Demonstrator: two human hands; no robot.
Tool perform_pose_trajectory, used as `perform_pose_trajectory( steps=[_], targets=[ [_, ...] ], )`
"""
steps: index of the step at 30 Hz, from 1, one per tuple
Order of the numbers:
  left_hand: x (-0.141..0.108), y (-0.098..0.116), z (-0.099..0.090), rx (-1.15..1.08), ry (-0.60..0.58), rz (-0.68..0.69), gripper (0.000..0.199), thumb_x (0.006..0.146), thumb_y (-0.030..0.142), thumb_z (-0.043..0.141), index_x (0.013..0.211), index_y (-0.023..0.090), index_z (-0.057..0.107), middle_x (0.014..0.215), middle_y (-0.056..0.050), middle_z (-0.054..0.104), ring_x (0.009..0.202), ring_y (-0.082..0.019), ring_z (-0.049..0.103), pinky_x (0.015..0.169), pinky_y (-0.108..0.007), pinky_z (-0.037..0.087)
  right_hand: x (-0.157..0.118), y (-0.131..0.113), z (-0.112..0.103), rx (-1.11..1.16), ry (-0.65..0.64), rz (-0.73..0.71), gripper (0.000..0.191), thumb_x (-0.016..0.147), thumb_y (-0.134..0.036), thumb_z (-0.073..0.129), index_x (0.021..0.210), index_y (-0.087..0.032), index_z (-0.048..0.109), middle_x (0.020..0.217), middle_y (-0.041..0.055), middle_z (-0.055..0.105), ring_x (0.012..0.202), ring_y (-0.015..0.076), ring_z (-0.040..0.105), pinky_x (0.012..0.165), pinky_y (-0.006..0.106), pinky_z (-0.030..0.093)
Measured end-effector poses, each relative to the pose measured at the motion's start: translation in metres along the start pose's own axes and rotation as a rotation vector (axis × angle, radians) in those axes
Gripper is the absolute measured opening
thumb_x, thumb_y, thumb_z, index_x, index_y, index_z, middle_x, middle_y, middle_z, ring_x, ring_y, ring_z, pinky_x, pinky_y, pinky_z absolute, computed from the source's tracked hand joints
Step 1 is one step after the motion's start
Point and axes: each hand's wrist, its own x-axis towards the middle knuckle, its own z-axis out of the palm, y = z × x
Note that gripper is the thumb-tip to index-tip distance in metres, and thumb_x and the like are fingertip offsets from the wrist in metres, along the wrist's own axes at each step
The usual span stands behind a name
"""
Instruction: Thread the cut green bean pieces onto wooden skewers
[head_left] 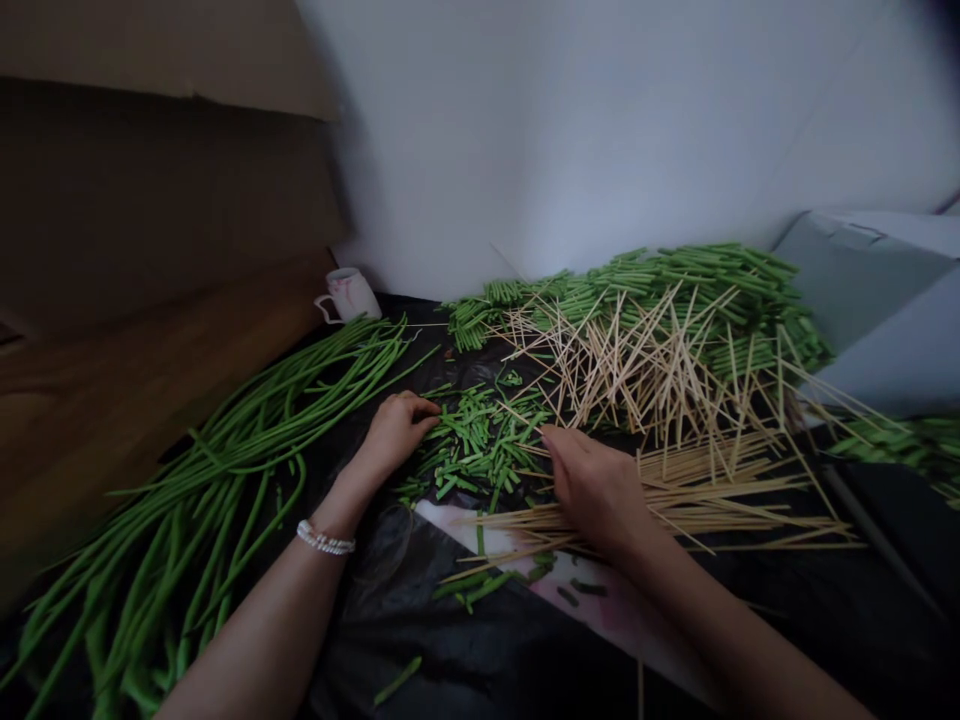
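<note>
My left hand (397,430), with a beaded bracelet at the wrist, is at the left edge of a loose pile of cut green bean pieces (480,440). Its thumb and fingers are drawn together, and I cannot make out what they hold, if anything. To the right of the pile, my right hand (596,485) is closed on a thin wooden skewer (517,416), whose free end points up and left over the cut pieces. Bare wooden skewers (705,490) lie in a loose bundle under and beside that hand.
Long whole beans (247,440) spread along the left. Against the wall, bean pieces on skewers (675,270) are heaped, their bare ends sticking out forward. A white mug (352,296) stands at the back left, a pale box (885,300) at the right. Black plastic sheeting (420,620) covers the surface.
</note>
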Motion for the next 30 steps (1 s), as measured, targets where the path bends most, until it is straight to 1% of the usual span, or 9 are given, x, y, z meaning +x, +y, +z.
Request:
perform_pose_trajectory(
  steps=[3,6,9,15,19,22,24,28,30],
  targets=[
    [0.000,-0.001,0.003,0.089,-0.011,0.022,0.014,0.075,0.029,0.065,0.080,0.021,0.076,0.084,-0.008,0.069,0.080,-0.023,0.059,0.077,-0.033,0.042,0.000,-0.001,0.000,-0.009,-0.003,0.004,0.029,0.093,-0.015,0.039,0.101,-0.015,0.066,0.085,0.0062,0.070,0.074,0.0137,0.062,0.062,0.023,0.040],
    [0.000,0.003,0.003,0.024,0.028,0.028,0.011,0.073,0.030,0.068,0.076,0.021,0.074,0.081,-0.007,0.068,0.079,-0.022,0.058,0.078,-0.033,0.041,-0.001,-0.001,0.001,-0.028,-0.002,0.002,0.029,0.093,-0.015,0.039,0.102,-0.015,0.066,0.084,0.0056,0.069,0.072,0.0132,0.061,0.061,0.023,0.038],
    [-0.001,0.015,0.004,-0.268,0.032,-0.038,0.018,0.073,0.035,0.071,0.080,0.019,0.073,0.082,-0.006,0.070,0.077,-0.020,0.060,0.077,-0.032,0.043,-0.001,-0.001,0.001,-0.036,0.003,-0.005,0.029,0.093,-0.014,0.038,0.103,-0.016,0.066,0.083,0.0052,0.069,0.072,0.0130,0.060,0.061,0.023,0.038],
    [-0.010,0.045,0.012,-1.027,-0.135,-0.319,0.035,0.063,0.036,0.082,0.091,0.017,0.075,0.080,-0.004,0.072,0.072,-0.014,0.062,0.073,-0.027,0.047,-0.001,-0.005,-0.001,-0.039,-0.035,-0.022,0.028,0.091,-0.014,0.039,0.101,-0.016,0.065,0.078,0.0035,0.067,0.066,0.0131,0.058,0.056,0.025,0.034],
    [-0.015,0.055,0.015,-1.237,-0.202,-0.380,0.031,0.060,0.029,0.085,0.086,0.015,0.076,0.083,-0.006,0.073,0.074,-0.012,0.063,0.071,-0.024,0.047,-0.001,-0.008,-0.001,-0.047,-0.032,-0.043,0.030,0.090,-0.012,0.039,0.106,-0.017,0.065,0.077,0.0030,0.066,0.064,0.0128,0.056,0.054,0.025,0.032],
    [-0.016,0.059,0.015,-1.246,-0.237,-0.393,0.030,0.060,0.029,0.086,0.085,0.016,0.076,0.085,-0.007,0.073,0.074,-0.013,0.064,0.070,-0.024,0.048,-0.002,-0.009,-0.001,-0.044,-0.020,-0.063,0.033,0.089,-0.011,0.039,0.110,-0.016,0.063,0.079,0.0037,0.066,0.064,0.0127,0.056,0.054,0.025,0.033],
    [-0.016,0.059,0.013,-1.175,-0.235,-0.368,0.030,0.061,0.033,0.085,0.084,0.015,0.076,0.083,-0.007,0.073,0.074,-0.014,0.064,0.070,-0.025,0.048,-0.002,-0.008,-0.001,-0.045,-0.014,-0.070,0.034,0.088,-0.011,0.039,0.111,-0.015,0.063,0.079,0.0040,0.066,0.064,0.0128,0.056,0.054,0.025,0.032],
    [-0.011,0.051,0.004,-0.801,-0.066,-0.227,0.032,0.072,0.046,0.074,0.084,0.016,0.077,0.086,-0.007,0.074,0.079,-0.019,0.064,0.076,-0.029,0.047,-0.001,-0.006,-0.001,-0.065,-0.022,-0.058,0.033,0.089,-0.012,0.038,0.110,-0.016,0.064,0.076,0.0032,0.066,0.062,0.0126,0.055,0.053,0.025,0.031],
    [-0.008,0.041,0.000,-0.569,0.017,-0.135,0.030,0.076,0.045,0.069,0.088,0.018,0.077,0.091,-0.007,0.074,0.084,-0.021,0.064,0.080,-0.031,0.045,-0.001,-0.005,-0.001,-0.074,-0.026,-0.053,0.033,0.089,-0.013,0.038,0.109,-0.016,0.064,0.076,0.0031,0.066,0.061,0.0126,0.055,0.053,0.026,0.030]
  ],
)
